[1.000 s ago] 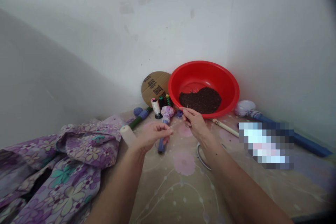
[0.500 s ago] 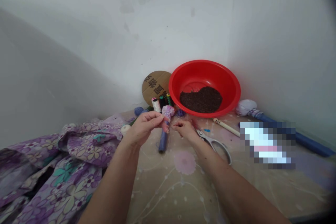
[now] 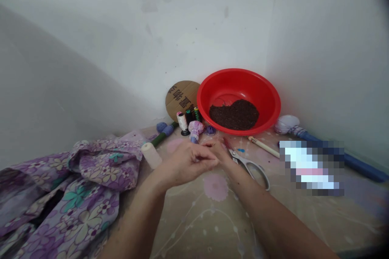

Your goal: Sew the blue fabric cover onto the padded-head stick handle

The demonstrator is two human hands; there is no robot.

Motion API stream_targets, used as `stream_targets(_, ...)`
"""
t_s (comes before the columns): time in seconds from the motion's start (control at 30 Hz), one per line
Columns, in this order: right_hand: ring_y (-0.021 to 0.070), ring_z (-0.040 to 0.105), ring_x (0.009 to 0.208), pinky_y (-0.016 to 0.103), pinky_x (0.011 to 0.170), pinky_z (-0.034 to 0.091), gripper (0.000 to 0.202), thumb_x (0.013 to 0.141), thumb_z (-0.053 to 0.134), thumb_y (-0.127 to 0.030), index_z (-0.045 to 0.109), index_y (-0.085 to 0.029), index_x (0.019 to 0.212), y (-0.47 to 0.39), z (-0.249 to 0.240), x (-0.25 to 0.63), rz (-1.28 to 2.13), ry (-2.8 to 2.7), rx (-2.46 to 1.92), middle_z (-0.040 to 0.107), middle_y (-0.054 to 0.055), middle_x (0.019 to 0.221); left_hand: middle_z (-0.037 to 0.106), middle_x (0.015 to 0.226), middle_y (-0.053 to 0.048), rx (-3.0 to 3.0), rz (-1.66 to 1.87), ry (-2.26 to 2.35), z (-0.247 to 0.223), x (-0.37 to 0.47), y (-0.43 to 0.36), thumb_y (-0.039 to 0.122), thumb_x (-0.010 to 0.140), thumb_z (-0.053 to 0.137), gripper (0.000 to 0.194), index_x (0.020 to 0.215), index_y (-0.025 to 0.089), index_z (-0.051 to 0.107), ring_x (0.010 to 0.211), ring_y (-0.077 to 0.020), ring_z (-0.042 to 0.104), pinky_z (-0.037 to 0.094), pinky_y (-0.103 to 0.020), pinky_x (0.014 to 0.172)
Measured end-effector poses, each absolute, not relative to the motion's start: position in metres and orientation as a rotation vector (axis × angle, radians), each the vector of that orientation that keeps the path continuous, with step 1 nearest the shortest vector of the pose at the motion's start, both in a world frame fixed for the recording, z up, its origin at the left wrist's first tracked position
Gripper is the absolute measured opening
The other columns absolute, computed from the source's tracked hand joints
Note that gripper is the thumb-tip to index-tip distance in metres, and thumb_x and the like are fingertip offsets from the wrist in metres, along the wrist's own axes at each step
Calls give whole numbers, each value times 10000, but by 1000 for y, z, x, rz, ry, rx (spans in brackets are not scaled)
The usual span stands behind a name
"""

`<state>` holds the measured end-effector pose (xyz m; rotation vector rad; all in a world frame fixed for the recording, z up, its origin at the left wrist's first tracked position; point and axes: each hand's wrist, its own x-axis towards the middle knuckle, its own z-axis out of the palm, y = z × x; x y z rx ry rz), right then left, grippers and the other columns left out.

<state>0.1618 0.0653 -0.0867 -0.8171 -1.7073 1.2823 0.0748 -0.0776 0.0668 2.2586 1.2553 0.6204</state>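
Observation:
My left hand lies across the middle, in front of the blue stick, its thumb and fingers pressed together near my right wrist. What it pinches is too small to name. My right hand is just beyond it, fingers closed and partly covered by the left; its contents cannot be made out. Behind the hands, the pink floral cloth-wrapped head of the blue stick shows; the rest of the stick is hidden. Scissors lie beside my right forearm.
A red basin with dark material stands at the back, beside a cardboard disc and thread spools. Floral fabric lies left, near a white spool. A blue rod and beige tool are right.
My left hand has moved right and toward me, crossing in front of my right hand and covering most of the blue stick. The view has shifted slightly.

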Motion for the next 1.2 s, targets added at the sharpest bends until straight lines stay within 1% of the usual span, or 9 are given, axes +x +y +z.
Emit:
stream_targets(0.1, 124, 487, 573, 216, 507, 360, 96, 604, 521, -136, 587, -151, 536, 64, -86, 161, 1247, -1673, -848, 565, 2, 556, 552, 536, 10, 2458, 582, 1245, 68, 87, -87, 230, 765, 412, 259, 612, 176, 613, 489, -98, 453, 318, -213, 477)
stream_targets(0.23, 83, 431, 464, 190, 417, 306, 103, 630, 534, -203, 605, -153, 574, 61, -86, 163, 1210, -1654, -915, 541, -12, 525, 592, 572, -28, 2727, 390, 1238, 47, 111, -104, 198, 762, 413, 242, 646, 201, 625, 505, -140, 498, 338, -261, 487)
stream_targets(0.37, 39, 354, 358, 157, 335, 243, 149, 634, 546, -285, 617, -155, 644, 63, -89, 163, 1246, -1678, -952, 553, -23, 527, 610, 650, -158, 2897, 208, 1546, -8, 144, -121, 221, 683, 513, 208, 824, 165, 655, 640, -296, 553, 381, -393, 524)
stream_targets(0.5, 32, 345, 314, 152, 294, 247, 157, 643, 534, -305, 585, -158, 620, 63, -90, 158, 1342, -1728, -920, 559, -25, 521, 615, 812, -210, 2751, 111, 1434, -40, 166, -134, 317, 649, 559, 280, 886, 202, 656, 855, -391, 507, 380, -506, 653)
stream_targets(0.57, 31, 336, 304, 151, 288, 252, 156, 655, 521, -301, 554, -160, 597, 60, -90, 156, 1371, -1736, -898, 535, -34, 497, 618, 855, -175, 2657, 254, 1372, -31, 165, -139, 277, 723, 476, 221, 851, 251, 655, 904, -334, 504, 376, -477, 732)
stream_targets(0.67, 31, 327, 316, 146, 300, 250, 164, 678, 492, -281, 499, -163, 565, 55, -86, 155, 1379, -1726, -875, 459, -56, 448, 628, 722, -108, 2640, 406, 1202, 1, 145, -136, 292, 772, 395, 234, 792, 311, 628, 750, -256, 545, 389, -419, 682)
stream_targets(0.83, 42, 343, 376, 154, 340, 266, 136, 648, 529, -251, 476, -162, 560, 50, -77, 156, 1353, -1707, -861, 401, -60, 463, 584, 631, -45, 2003, 1235, 1889, 11, 72, -87, 381, 772, 369, 282, 676, 213, 574, 611, -174, 517, 383, -313, 595)
stream_targets(0.97, 47, 363, 415, 157, 366, 273, 105, 584, 592, -225, 507, -163, 592, 52, -76, 154, 1295, -1750, -915, 444, -52, 513, 580, 638, -34, 1544, 1245, 2202, -41, 15, -46, 469, 697, 433, 324, 754, 172, 551, 618, -180, 535, 368, -276, 559)
stream_targets(1.2, 52, 361, 418, 171, 401, 288, 137, 565, 605, -283, 608, -146, 572, 48, -83, 156, 1404, -2109, -903, 463, -49, 456, 530, 518, 8, 1356, 1184, 1944, -88, 1, -36, 541, 640, 450, 378, 639, 166, 504, 473, -133, 500, 326, -221, 430)
